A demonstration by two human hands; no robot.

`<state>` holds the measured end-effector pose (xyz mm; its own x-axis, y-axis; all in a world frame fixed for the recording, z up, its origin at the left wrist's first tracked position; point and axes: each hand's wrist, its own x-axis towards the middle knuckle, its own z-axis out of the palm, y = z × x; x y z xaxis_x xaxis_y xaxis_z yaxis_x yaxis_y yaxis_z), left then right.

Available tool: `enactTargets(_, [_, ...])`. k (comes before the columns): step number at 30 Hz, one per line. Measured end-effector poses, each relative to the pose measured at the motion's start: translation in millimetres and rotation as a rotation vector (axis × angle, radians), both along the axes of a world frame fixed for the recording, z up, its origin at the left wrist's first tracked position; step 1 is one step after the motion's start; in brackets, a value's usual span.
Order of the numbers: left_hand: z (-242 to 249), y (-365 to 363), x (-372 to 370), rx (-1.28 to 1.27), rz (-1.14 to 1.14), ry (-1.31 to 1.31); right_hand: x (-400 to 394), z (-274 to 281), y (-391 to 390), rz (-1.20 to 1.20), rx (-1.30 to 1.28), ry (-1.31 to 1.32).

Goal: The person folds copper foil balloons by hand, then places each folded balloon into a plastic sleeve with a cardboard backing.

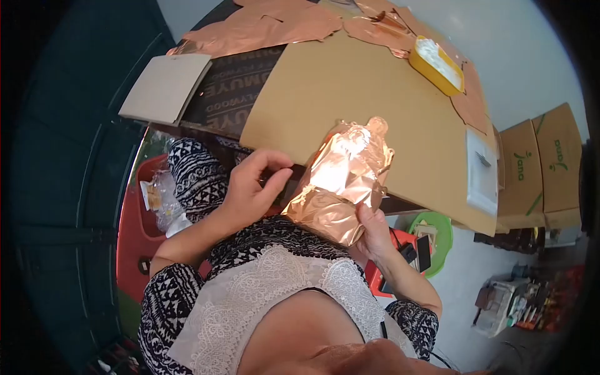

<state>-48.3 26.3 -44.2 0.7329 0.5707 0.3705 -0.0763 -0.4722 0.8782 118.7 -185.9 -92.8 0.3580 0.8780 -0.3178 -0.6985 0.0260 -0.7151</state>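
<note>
A crinkled copper-coloured foil piece (350, 165) with an uneven, shaped top leans over the front edge of the cardboard sheet (331, 81). My right hand (374, 232) grips its lower right corner, thumb on the front face and the fingers mostly hidden behind. Left of the foil, my left hand (259, 187) is raised with thumb and index finger curved toward each other and a gap between them. It touches neither the foil nor the board. Bright light reflects off the middle of the foil.
More copper sheets (262, 28) lie along the table's far edge. A yellow tub of white material (437, 65) stands at the back right, and a white tray (481, 172) at the right edge. A pale board (165, 87) sits at the left corner. Cardboard boxes (540, 165) stand farther right.
</note>
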Motion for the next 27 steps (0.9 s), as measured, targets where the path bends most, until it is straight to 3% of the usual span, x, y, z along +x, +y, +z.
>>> enactTargets(4, [-16.2, -8.0, -10.7, -0.569, 0.005, 0.198, -2.8, -2.6, 2.8, 0.014, -0.009, -0.006])
enactTargets(5, [-17.3, -9.8, -10.3, -0.607, -0.012, 0.204, -3.8, -3.3, 3.1, 0.020, -0.015, -0.006])
enactTargets(27, [-36.1, -10.5, -6.3, -0.978, -0.083, 0.181, -0.2, -28.7, 4.1, 0.105, 0.051, -0.159])
